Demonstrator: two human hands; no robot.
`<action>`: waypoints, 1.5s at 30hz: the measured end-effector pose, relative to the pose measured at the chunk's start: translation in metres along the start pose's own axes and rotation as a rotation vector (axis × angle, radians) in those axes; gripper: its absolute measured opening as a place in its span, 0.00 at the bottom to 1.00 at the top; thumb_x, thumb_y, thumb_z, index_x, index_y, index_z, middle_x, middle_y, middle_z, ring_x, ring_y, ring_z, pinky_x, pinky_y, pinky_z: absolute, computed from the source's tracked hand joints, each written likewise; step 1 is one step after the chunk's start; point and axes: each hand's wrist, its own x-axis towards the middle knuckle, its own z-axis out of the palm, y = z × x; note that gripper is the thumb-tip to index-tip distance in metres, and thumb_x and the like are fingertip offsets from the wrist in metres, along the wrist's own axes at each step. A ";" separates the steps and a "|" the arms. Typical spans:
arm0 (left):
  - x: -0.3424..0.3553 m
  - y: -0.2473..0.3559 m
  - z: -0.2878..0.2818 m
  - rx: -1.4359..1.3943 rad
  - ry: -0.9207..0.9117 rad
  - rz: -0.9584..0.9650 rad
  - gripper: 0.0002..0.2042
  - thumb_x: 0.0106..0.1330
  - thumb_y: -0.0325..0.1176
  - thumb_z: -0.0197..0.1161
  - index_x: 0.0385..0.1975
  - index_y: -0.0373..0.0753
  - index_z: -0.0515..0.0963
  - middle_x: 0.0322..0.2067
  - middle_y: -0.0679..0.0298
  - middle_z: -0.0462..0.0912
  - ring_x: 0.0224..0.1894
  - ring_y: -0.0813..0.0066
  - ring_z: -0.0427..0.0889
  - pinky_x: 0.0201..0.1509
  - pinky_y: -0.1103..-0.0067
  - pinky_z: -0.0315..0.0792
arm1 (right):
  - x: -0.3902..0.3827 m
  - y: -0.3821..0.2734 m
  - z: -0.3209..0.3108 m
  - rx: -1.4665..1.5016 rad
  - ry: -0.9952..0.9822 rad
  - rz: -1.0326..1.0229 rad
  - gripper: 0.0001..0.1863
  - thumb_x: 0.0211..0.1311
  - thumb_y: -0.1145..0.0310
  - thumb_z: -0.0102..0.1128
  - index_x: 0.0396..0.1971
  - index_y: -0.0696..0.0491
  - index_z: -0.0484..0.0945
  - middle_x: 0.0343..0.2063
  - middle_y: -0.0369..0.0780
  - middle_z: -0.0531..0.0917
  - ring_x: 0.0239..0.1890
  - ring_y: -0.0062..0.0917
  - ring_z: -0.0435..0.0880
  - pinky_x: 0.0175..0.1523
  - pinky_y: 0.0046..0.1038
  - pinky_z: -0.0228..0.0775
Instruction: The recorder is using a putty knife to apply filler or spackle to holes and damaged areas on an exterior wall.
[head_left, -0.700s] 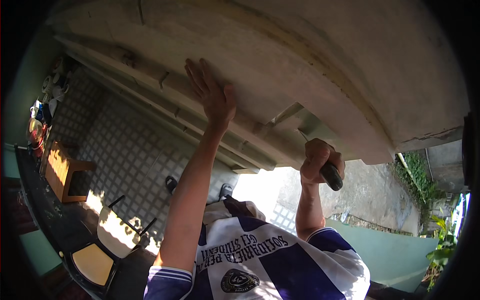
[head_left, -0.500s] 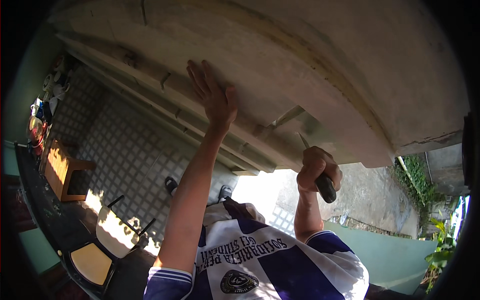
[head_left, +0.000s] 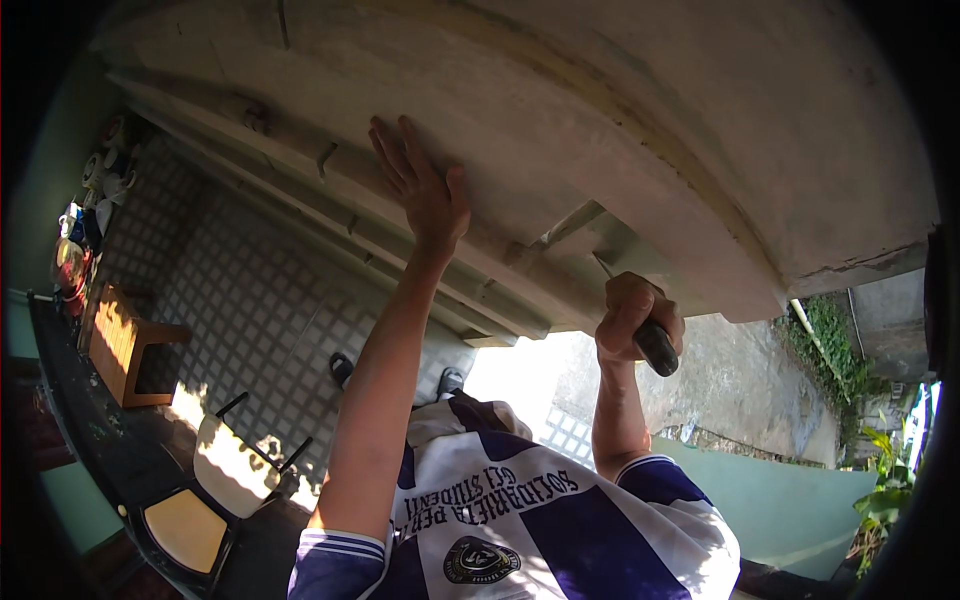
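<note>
My left hand lies flat with fingers spread against a pale overhead slab with a stepped edge. To its right, my right hand is closed in a fist around a dark-handled tool. The tool's thin metal blade points up and to the left, its tip close to a recessed grey-green patch in the slab. Whether the tip touches the surface, I cannot tell. Much of the handle is hidden by my fingers.
Long parallel ledges run along the slab's lower side. Far below are a tiled floor, a wooden stool and a chair at the left. A pale green low wall and plants stand at the right.
My right hand has moved up with the dark-handled tool, bringing its tip higher over the grey-green patch. My left hand stays flat on the slab in nearly the same spot.
</note>
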 end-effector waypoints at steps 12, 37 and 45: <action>-0.002 0.001 -0.001 0.008 0.000 -0.016 0.38 0.65 0.60 0.32 0.65 0.35 0.45 0.66 0.43 0.39 0.67 0.42 0.41 0.64 0.53 0.45 | 0.001 -0.007 0.000 -0.055 -0.056 -0.048 0.09 0.54 0.79 0.54 0.18 0.55 0.67 0.13 0.40 0.78 0.15 0.26 0.78 0.26 0.22 0.71; -0.004 0.005 -0.001 -0.012 -0.023 0.022 0.37 0.66 0.57 0.37 0.66 0.37 0.42 0.66 0.44 0.36 0.68 0.43 0.38 0.65 0.53 0.40 | -0.052 -0.017 -0.053 0.113 -0.265 0.403 0.15 0.45 0.62 0.63 0.17 0.55 0.68 0.12 0.37 0.70 0.13 0.22 0.70 0.21 0.21 0.59; -0.006 0.004 -0.003 0.023 -0.060 0.039 0.37 0.66 0.55 0.41 0.66 0.36 0.39 0.66 0.44 0.34 0.68 0.45 0.36 0.66 0.53 0.38 | -0.075 -0.014 -0.083 0.280 -0.592 0.509 0.18 0.45 0.66 0.66 0.12 0.55 0.64 0.10 0.37 0.65 0.13 0.27 0.64 0.20 0.26 0.52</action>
